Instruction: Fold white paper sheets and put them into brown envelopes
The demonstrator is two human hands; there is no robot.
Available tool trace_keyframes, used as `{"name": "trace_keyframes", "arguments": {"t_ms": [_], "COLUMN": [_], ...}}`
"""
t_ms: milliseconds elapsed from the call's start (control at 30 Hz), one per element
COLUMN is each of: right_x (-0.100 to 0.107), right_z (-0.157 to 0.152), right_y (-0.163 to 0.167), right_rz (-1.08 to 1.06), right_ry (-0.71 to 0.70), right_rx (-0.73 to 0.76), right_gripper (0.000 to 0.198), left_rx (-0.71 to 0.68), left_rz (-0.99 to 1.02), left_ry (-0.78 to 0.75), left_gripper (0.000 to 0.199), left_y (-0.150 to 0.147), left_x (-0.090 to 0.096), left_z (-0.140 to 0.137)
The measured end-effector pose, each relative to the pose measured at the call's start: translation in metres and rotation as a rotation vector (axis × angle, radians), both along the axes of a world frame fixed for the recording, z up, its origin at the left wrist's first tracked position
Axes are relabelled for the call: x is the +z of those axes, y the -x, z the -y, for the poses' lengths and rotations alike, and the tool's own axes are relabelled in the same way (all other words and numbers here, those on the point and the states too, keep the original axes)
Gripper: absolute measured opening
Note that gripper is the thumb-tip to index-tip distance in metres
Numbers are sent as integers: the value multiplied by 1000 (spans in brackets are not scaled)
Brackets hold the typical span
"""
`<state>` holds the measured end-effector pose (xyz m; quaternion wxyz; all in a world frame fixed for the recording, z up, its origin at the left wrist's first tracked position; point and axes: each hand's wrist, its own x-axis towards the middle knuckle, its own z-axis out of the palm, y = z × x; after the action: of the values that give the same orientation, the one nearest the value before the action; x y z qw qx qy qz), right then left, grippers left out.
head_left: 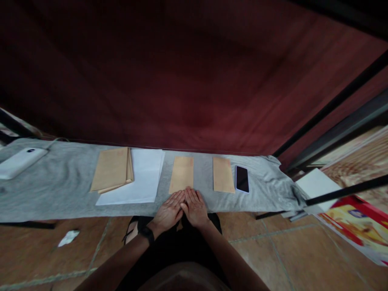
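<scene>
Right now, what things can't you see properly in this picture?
All in the head view:
Palms of the left hand and right hand: hidden by their own backs.
Red marks on the middle brown envelope: too small to read.
Part of the white paper: covered by the envelope stack.
White device: cut off by the left edge.
Red package: cut off by the right edge.

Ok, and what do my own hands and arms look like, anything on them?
Your left hand and right hand are both without gloves. A dark band, possibly a watch, circles your left wrist; your right wrist shows nothing worn. No sleeves are visible on your left forearm or right forearm.
</scene>
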<state>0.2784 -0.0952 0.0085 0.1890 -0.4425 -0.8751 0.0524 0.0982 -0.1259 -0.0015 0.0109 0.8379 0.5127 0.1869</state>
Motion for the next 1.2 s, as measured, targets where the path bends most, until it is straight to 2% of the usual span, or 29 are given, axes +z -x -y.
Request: {"name": "trace_keyframes", "arguments": {"t_ms": [200, 333, 500, 633, 867, 1100, 1200], "right_x": [-3, -4, -3, -3, 0, 7, 6], "right_z": [13, 18, 18, 17, 6, 4, 7], "right_y": [-13, -14, -13, -13, -14, 9, 9], "right_rz": [10, 21, 23, 21, -30, -41, -37], "right_ry": [21, 23, 27, 45, 72, 116, 105], "right_rx": [-55, -92, -91, -80, -81, -12, -52], "right_gripper": [57, 56, 53, 53, 50, 50, 50], "left_rx": [181, 279, 232, 248, 320, 285, 302], "left_rz": [11, 31, 49, 74, 87, -3, 10], "left_ry": [-34, -44, 20, 39, -29, 15, 11], "left_gripper": [60, 57, 54, 55, 66, 82, 78], "left_y": [3, -4, -32, -50, -42, -38, -38], "left_x": [-4, 3, 14, 14, 3, -5, -3], "left_z": [17, 17, 3, -5, 2, 7, 7]}}
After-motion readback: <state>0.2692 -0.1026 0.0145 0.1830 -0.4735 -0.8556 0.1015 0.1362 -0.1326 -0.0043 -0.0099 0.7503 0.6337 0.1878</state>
